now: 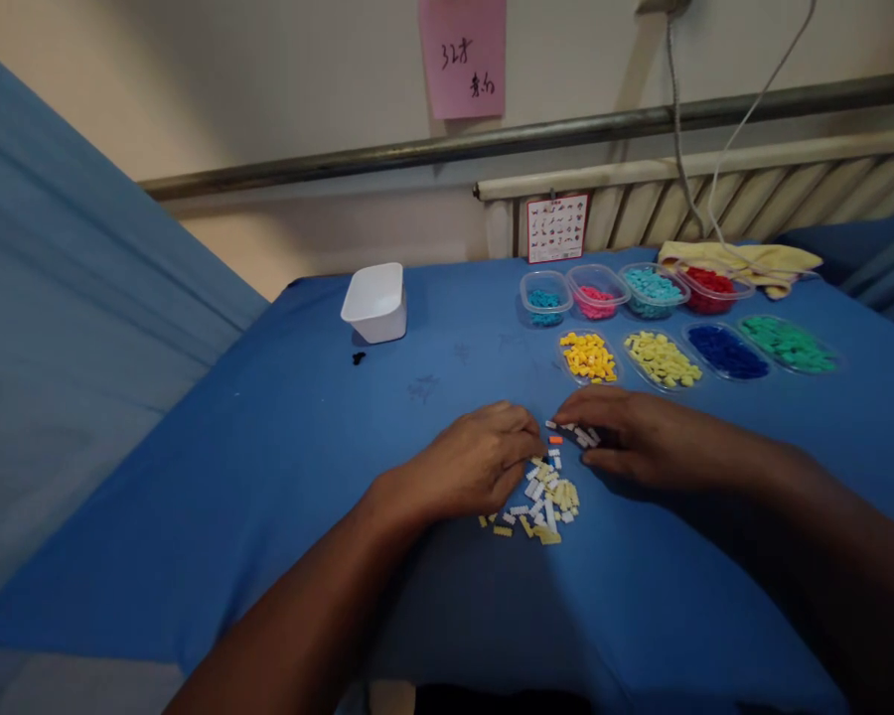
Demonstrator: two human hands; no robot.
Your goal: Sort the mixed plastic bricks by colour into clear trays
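Small white and pale yellow toy bricks point(540, 501) lie in a loose pile on the blue cloth. My left hand point(492, 452) rests at the pile's upper left edge with its fingers bent together. Its fingertips are partly hidden, so whatever they pinch does not show. To the right, my right hand point(633, 432) curves around several white bricks point(587, 437), with thumb and fingers apart. Between the two hands lies one orange brick point(555, 440).
Behind the hands stand clear tubs of bricks, among them orange-yellow point(588, 357), yellow point(663, 359), dark blue point(726, 352), green point(788, 344) and red point(707, 288). A white container point(376, 303) stands at the back left, with small black pieces point(359, 357) before it. A yellow cloth point(745, 263) lies back right.
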